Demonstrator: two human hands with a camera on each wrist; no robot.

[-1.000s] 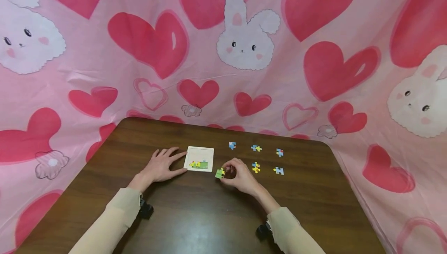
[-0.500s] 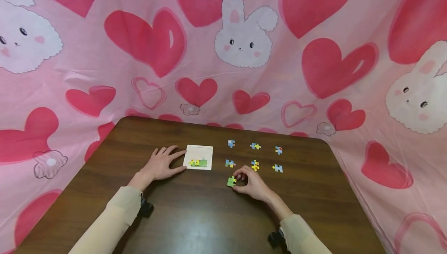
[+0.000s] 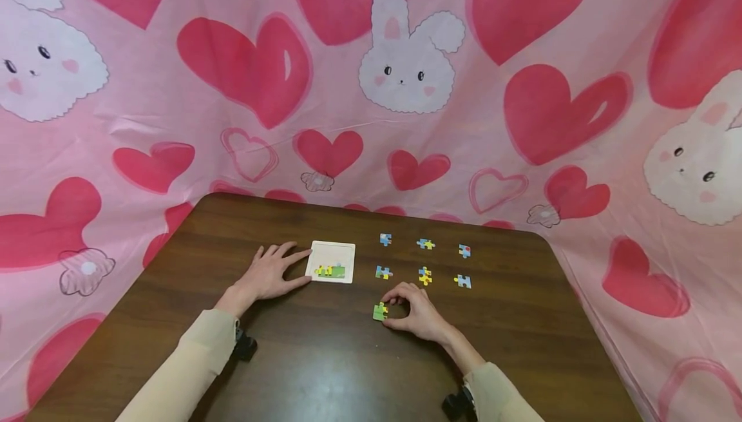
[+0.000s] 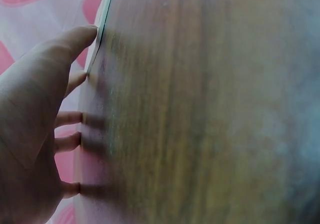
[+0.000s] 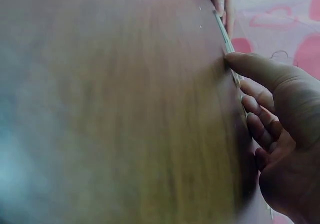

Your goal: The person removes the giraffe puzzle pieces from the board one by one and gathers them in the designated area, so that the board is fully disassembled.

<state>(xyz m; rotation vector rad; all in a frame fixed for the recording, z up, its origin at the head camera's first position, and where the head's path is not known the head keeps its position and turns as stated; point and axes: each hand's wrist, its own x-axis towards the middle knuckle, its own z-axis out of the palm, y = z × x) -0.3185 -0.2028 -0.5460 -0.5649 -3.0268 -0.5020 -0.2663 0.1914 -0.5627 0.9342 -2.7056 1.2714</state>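
Note:
In the head view, a white square puzzle tray (image 3: pixel 331 249) lies on the brown table, with joined green and yellow pieces (image 3: pixel 330 271) along its near side. My left hand (image 3: pixel 268 275) lies spread at the tray's left; its thumb and index fingertips touch the frame. To the right and nearer to me, my right hand (image 3: pixel 418 311) pinches a green and yellow puzzle piece (image 3: pixel 379 312) at its right edge between thumb and index finger. The piece is at or just above the tabletop. In the right wrist view, the right hand (image 5: pixel 285 109) shows with its other fingers curled.
Several loose puzzle pieces lie in two rows right of the tray, including a blue and green piece (image 3: pixel 383 272), a yellow piece (image 3: pixel 426 276) just beyond the right hand and a light blue piece (image 3: pixel 462 281). A pink heart-patterned cloth (image 3: pixel 336 100) hangs behind the table (image 3: pixel 324 351).
My right hand has drawn the green and yellow piece away from the tray, toward me and slightly right. This uncovers the blue and green piece. The left hand keeps its place.

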